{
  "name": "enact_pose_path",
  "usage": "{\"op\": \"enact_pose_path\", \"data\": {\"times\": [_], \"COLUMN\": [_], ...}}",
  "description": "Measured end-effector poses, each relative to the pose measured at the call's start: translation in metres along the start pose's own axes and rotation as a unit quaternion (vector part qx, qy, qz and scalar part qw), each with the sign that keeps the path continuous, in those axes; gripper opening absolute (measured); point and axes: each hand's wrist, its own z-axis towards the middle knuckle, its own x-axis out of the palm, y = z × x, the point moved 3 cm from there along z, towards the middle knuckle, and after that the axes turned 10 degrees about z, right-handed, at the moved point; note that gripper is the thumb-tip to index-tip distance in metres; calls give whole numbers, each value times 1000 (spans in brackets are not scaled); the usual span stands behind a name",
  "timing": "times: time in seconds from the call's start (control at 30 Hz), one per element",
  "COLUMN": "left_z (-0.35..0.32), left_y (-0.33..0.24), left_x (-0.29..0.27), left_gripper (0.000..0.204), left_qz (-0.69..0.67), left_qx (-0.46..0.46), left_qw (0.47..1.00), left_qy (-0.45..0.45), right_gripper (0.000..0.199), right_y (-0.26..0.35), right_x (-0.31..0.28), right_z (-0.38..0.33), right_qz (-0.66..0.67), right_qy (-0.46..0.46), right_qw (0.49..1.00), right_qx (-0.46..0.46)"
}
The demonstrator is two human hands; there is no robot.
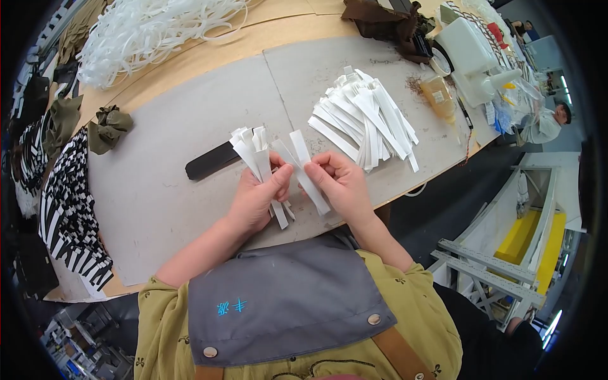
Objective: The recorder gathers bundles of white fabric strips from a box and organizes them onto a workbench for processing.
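Note:
My left hand (263,190) is closed round a bunch of short white strips (254,152), whose ends stick out above and below the fist. Between thumb and fingers, my right hand (339,182) pinches a single white strip (310,177), slanted close beside the left thumb. Another strip end crosses it near the left fingertips; which hand bears that one I cannot tell. A dark flat bar-shaped piece (212,161) lies on the table just left of the bunch. Right of my hands spreads a loose pile of similar white strips (367,117).
The grey-topped table (164,209) carries a heap of white ribbon (152,38) at the back left. Black-and-white strips (73,209) lie along the left edge beside crumpled olive cloth (109,128). At right stand a glue bottle (438,98), a white container (465,47) and a pen (465,114).

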Motion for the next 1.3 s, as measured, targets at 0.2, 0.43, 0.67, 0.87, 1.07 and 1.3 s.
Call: {"op": "enact_pose_path", "data": {"times": [0.2,0.43,0.67,0.87,1.07,1.3], "left_z": [1,6,1,2,2,4], "left_y": [-1,4,2,8,9,7], "left_x": [2,0,7,-5,-3,1], "left_gripper": [16,22,23,19,17,17], "left_qz": [-18,7,52,38,31,46], "left_qx": [-23,-10,-34,-27,-26,-52], "left_qw": [999,1000,996,997,997,994], "left_qy": [-20,1,-67,-69,-70,-82], "right_gripper": [15,14,9,10,16,26], "right_y": [1,2,-3,33,69,49], "right_x": [-1,7,8,-16,-125,-174], "right_z": [0,0,-1,-6,0,33], "right_qz": [-15,-57,-113,-295,-417,-531], "right_qy": [-15,-2,25,-29,-293,-268], "right_qw": [999,996,990,895,819,788], "right_qx": [-41,-67,-78,-332,-263,-159]}}
